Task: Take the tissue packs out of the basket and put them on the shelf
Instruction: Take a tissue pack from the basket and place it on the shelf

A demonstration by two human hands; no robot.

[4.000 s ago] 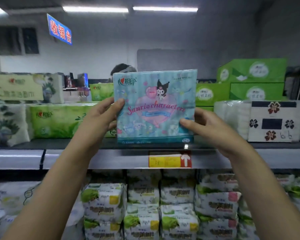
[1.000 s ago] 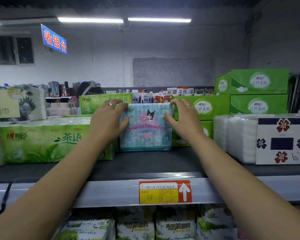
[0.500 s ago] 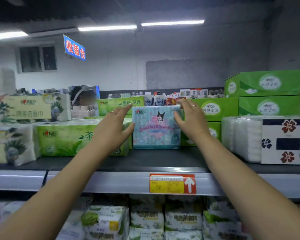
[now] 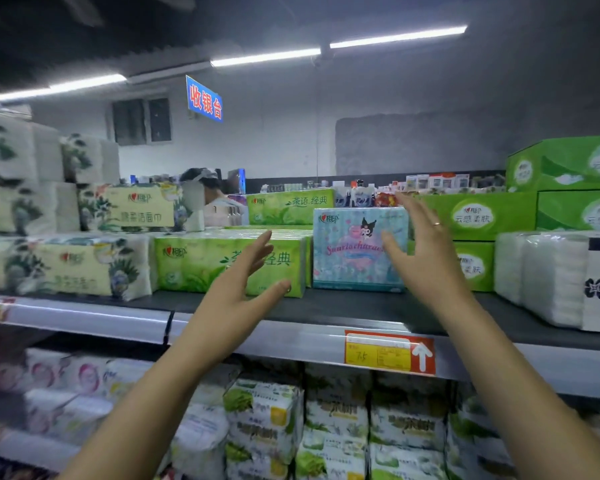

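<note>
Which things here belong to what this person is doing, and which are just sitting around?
In the job: blue tissue pack, standing on the shelf; left hand and right hand, both open, near it.
Just there: green packs, green boxes, white packs, price tag, blue sign.
</note>
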